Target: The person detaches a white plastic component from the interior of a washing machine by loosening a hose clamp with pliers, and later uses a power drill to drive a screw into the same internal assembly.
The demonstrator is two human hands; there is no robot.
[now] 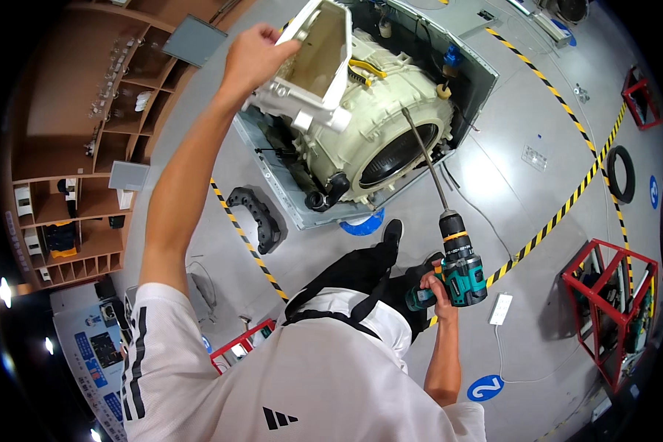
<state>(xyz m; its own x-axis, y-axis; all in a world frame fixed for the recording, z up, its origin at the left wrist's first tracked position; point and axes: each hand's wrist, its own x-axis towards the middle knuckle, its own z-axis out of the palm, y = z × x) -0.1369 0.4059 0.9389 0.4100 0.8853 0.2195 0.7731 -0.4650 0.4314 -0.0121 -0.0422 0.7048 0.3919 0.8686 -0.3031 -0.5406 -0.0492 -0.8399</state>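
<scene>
My left hand (254, 55) is raised and grips the edge of a white plastic drawer housing (317, 62), lifted and tilted above a cream washing machine drum tub (379, 129). The tub lies inside an opened grey machine cabinet (471, 74) on the floor, its dark round opening facing right. My right hand (440, 289) holds a teal and black cordless drill (460, 269) by its grip. A long bit extension (422, 155) rises from the drill, and its tip is at the tub's upper rim.
A black curved counterweight piece (256, 217) lies left of the cabinet beside yellow-black floor tape (552, 217). Red metal racks (608, 302) stand at right, with a black rubber ring (621, 173) farther back. A white power strip (500, 309) lies near the drill. Wooden shelves (88, 147) line the left.
</scene>
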